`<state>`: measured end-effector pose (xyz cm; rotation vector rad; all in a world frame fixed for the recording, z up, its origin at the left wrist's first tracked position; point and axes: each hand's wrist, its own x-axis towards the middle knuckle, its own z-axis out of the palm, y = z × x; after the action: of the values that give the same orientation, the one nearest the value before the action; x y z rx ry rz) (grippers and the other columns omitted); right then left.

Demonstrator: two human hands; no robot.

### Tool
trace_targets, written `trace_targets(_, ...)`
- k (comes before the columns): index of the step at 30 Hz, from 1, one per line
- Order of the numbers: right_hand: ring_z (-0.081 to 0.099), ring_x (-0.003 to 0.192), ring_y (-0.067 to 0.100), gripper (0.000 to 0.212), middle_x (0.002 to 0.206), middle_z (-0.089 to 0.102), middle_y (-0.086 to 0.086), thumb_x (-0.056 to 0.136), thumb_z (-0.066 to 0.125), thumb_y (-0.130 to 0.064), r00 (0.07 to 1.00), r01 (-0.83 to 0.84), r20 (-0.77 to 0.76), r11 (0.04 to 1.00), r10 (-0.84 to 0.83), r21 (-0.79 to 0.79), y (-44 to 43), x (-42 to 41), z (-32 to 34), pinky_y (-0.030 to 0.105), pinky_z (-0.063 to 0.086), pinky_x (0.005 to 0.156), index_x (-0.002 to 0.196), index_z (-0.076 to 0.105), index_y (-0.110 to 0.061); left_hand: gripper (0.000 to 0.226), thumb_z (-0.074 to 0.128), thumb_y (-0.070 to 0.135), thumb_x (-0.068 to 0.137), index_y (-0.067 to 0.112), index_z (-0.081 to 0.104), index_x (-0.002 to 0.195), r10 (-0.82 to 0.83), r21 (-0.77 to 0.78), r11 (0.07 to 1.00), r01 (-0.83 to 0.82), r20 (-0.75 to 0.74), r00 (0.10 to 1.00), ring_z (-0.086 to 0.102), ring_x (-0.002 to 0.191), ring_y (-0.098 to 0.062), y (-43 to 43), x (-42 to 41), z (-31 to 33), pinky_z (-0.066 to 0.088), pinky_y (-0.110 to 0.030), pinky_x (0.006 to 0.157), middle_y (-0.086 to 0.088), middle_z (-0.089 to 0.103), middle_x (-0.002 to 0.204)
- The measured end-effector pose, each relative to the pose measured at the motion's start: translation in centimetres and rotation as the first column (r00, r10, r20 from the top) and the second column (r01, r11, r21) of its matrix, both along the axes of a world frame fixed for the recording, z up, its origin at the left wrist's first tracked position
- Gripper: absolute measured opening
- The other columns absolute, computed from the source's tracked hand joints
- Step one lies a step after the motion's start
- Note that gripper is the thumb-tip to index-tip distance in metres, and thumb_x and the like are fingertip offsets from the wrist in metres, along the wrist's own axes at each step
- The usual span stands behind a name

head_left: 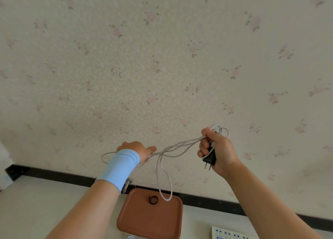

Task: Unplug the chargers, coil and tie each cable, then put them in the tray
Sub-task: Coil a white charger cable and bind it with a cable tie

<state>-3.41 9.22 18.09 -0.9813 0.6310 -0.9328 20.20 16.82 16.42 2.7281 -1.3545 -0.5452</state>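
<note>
The tray (134, 220) is lying on the floor by the wall, and above it the person is holding one lead stretched between both hands; the bigger risks are coming from that span. The right hand (219, 148), up and to the right of the tray, is curling its fingers round the black charger (210, 157), prongs pointing down, while its thumb and forefinger are pinching a bunch of loops of the white cable (177, 146). The left hand (137, 148), up and to the left of the tray and wearing a blue wristband (120, 166), is showing its back with the fingers hidden. Strands are running out of both sides of it, so it seems to be gripping them. The loops are looking uneven. One long loop is hanging down to just over the tray's far edge, and it is likely to be snagging the others if the hands pull apart, leaving a knot rather than a coil. The pinched bunch is at risk of slipping, since the same hand is also carrying the charger. The small black tie (153, 200) is lying inside the tray near its far edge, and freeing a hand to fetch it could be undoing the coil. Counting: one tray, one power strip (228, 234) right of the tray's near corner and partly out of frame, two hands, one cable, one wristband, one charger, one tie.
</note>
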Motion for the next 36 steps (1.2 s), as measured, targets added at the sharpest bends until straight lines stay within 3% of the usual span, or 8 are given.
trace_targets(5,0.040,0.048,0.020,0.025,0.058,0.045,0.007,0.105,0.052,-0.022,0.980,-0.085,-0.188,0.994,0.071,-0.067,1.3,1.5,-0.9,0.034,0.040,0.051,0.084,0.057,-0.009,0.045,0.059,0.036,0.095,0.013,0.057,0.133,-0.168,0.241,0.959,0.150,0.057,0.984,0.060,0.112,-0.023,0.7,-1.1,-1.0,0.047,-0.032,0.099,-0.005,0.059,0.134)
trace_targets(9,0.043,0.047,0.023,0.027,0.058,0.048,0.011,0.103,0.056,-0.024,0.937,-0.191,-0.315,0.977,0.153,-0.094,1.8,1.9,-1.1,0.035,0.040,0.052,0.083,0.059,-0.006,0.037,0.044,0.016,0.100,0.029,0.054,0.134,-0.292,-0.402,0.906,0.135,-0.362,0.886,0.054,0.125,-0.014,0.7,-3.1,-0.5,0.041,-0.032,0.107,0.005,0.056,0.140)
trace_targets(12,0.043,0.047,0.023,0.029,0.061,0.048,0.014,0.102,0.055,-0.028,0.945,-0.208,-0.273,0.976,0.182,-0.070,1.7,2.0,-0.8,0.034,0.040,0.052,0.085,0.059,-0.005,0.032,0.048,0.042,0.097,0.025,0.066,0.116,-0.496,-0.551,0.831,0.071,-0.678,0.542,0.062,0.115,-0.009,1.0,-5.7,0.5,0.037,-0.034,0.110,0.004,0.071,0.117)
trace_targets(16,0.042,0.048,0.020,0.024,0.064,0.047,0.009,0.105,0.048,-0.029,0.969,-0.192,-0.165,0.981,0.187,-0.015,1.4,1.3,0.1,0.032,0.042,0.049,0.093,0.057,-0.010,0.025,0.073,0.031,0.082,0.022,0.070,0.105,-0.517,-0.532,0.833,0.149,-0.655,0.551,0.071,0.094,-0.015,1.0,-7.2,-0.5,0.051,-0.035,0.099,-0.002,0.075,0.096)
trace_targets(24,0.038,0.047,0.015,0.023,0.066,0.049,0.003,0.105,0.051,-0.029,0.998,-0.014,-0.058,0.996,0.019,0.083,0.2,0.3,-0.3,0.029,0.039,0.047,0.091,0.059,-0.013,0.039,0.059,0.048,0.093,0.012,0.060,0.080,-0.179,-0.280,0.951,-0.128,-0.841,0.511,0.052,0.052,-0.014,0.8,-6.4,0.5,0.051,-0.027,0.067,0.003,0.054,0.062)
trace_targets(28,0.040,0.047,0.015,0.022,0.071,0.057,0.004,0.098,0.065,-0.028,0.973,0.040,-0.226,0.999,-0.034,0.025,-0.2,0.2,-0.3,0.031,0.041,0.047,0.108,0.068,-0.010,0.028,0.050,0.041,0.099,0.015,0.054,0.089,-0.167,-0.298,0.882,-0.364,-0.922,0.350,0.026,0.047,-0.010,0.4,-6.3,0.7,0.051,-0.030,0.056,0.004,0.034,0.062)
trace_targets(32,0.047,0.047,0.014,0.028,0.095,0.073,0.003,0.090,0.073,-0.040,0.858,-0.094,-0.514,0.983,0.001,-0.157,1.1,1.0,-0.8,0.033,0.047,0.056,0.108,0.071,-0.018,0.029,0.043,0.041,0.103,0.016,0.052,0.092,-0.237,-0.307,0.765,-0.566,-0.951,0.197,0.021,0.041,-0.008,0.1,-5.8,0.9,0.022,-0.020,0.040,0.006,0.030,0.057)
trace_targets(36,0.046,0.046,0.014,0.042,0.053,0.057,0.002,0.080,0.076,-0.053,0.811,-0.277,-0.572,0.942,0.122,-0.191,2.8,1.9,-0.8,0.027,0.043,0.053,0.111,0.073,-0.026,0.037,0.047,0.049,0.099,0.018,0.049,0.078,-0.380,-0.240,0.678,-0.695,-0.924,-0.051,0.020,0.038,-0.007,-0.1,-5.8,1.0,0.015,-0.017,0.037,0.006,0.026,0.055)
